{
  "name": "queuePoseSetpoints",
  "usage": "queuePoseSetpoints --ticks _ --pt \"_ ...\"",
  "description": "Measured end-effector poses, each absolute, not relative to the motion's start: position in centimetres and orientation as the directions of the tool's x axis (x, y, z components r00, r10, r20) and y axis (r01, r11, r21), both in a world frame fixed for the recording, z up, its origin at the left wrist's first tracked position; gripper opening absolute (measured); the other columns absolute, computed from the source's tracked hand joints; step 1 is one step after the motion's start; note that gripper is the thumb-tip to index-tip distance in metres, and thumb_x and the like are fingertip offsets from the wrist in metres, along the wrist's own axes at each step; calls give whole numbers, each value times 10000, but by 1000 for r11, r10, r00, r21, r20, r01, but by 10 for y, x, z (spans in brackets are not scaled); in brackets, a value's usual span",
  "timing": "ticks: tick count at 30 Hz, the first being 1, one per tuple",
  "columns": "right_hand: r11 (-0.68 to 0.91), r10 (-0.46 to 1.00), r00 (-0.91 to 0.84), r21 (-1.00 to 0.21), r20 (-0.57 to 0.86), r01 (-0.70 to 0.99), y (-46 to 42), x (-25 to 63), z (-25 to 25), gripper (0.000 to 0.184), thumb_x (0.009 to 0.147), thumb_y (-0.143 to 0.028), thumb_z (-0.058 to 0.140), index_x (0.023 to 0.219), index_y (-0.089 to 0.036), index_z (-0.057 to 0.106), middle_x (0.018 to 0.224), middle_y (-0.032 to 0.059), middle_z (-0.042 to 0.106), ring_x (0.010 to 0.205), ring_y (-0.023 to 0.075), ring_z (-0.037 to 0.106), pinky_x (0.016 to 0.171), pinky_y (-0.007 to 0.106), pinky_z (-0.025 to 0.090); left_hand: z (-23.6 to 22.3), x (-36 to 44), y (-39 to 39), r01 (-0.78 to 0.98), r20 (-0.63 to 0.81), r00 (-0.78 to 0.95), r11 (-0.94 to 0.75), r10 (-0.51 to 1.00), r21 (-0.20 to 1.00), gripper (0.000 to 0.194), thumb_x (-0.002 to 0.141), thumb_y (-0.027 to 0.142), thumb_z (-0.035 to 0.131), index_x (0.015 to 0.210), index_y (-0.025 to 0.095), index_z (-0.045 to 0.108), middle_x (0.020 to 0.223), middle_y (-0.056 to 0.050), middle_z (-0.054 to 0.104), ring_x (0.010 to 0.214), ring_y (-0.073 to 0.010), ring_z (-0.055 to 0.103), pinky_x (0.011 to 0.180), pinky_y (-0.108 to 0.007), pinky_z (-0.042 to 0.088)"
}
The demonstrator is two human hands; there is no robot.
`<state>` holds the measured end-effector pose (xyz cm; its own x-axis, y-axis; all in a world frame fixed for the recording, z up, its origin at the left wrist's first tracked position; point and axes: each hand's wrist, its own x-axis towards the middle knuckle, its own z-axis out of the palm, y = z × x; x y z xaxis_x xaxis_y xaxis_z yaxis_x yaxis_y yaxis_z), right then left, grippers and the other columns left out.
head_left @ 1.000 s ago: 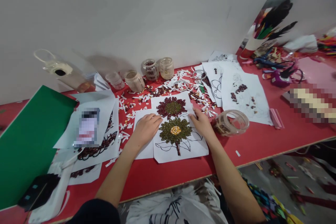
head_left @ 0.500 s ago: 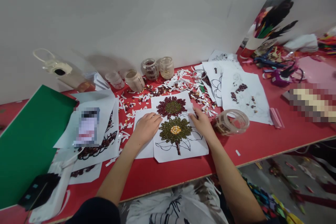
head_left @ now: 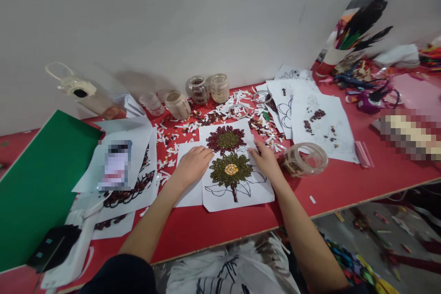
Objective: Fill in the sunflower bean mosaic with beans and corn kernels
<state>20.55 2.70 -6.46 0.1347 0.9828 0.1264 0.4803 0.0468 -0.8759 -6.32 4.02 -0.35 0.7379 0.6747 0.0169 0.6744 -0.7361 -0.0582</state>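
Observation:
A white sheet (head_left: 220,200) with two flowers drawn in black outline lies flat on the red table. The upper flower (head_left: 225,139) has dark red bean petals round a green centre. Green beans fill the lower flower (head_left: 230,170), around a yellow corn-kernel centre; its stem is dark red and its leaves are bare outlines. My left hand (head_left: 195,165) rests flat on the sheet's left edge, fingers stretched out. On the right edge lies my right hand (head_left: 265,158), thumb and fingers apart, holding nothing. Another white sheet (head_left: 189,195) sits partly under my left forearm and the flower sheet.
An open glass jar (head_left: 305,160) stands right of my right hand. Several jars (head_left: 177,104) line the wall behind scattered paper scraps and beans. A phone (head_left: 115,165) lies on papers at left, beside a green board (head_left: 44,188). Drawn sheets (head_left: 324,124) lie at right.
Both hands stay on the sheet almost unmoved. The whole view has shifted very slightly.

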Motion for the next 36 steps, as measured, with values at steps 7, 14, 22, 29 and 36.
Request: queuePoseSetpoints --ticks 7,14,22,29,36 --pt "45 982 139 -879 125 475 28 206 -69 329 868 -395 526 1103 -207 659 1018 103 753 910 267 685 844 415 520 -4 -65 41 660 17 751 -749 660 -52 216 957 94 442 1037 173 627 1054 -71 694 995 -230 580 891 -375 459" --pt "47 982 140 -881 127 472 28 206 -68 325 871 -393 525 1098 -209 668 1065 107 755 964 278 688 863 422 524 -5 -68 41 666 51 746 -745 664 -36 242 981 118 418 1053 178 642 1070 -81 690 1034 -248 569 910 -405 449" --pt "37 982 145 -881 119 472 28 206 -69 350 866 -403 526 1108 -195 670 1044 113 754 936 279 689 853 421 520 -9 -65 45 717 91 697 -696 712 -44 188 988 150 467 1034 171 647 1027 -86 660 979 -244 563 855 -378 452" --pt "24 980 163 -877 116 480 28 206 -69 355 857 -410 536 1115 -208 674 1028 103 753 910 273 684 827 413 523 -10 -65 47 720 92 693 -693 715 -37 228 1003 150 427 1022 169 653 1019 -91 655 956 -244 556 847 -384 452" --pt "31 982 151 -881 116 472 28 206 -70 358 865 -420 528 1106 -193 666 1065 127 746 949 286 687 856 430 524 -9 -64 48 727 90 686 -686 722 -39 212 1005 152 458 984 184 666 983 -70 679 943 -239 555 831 -368 437"
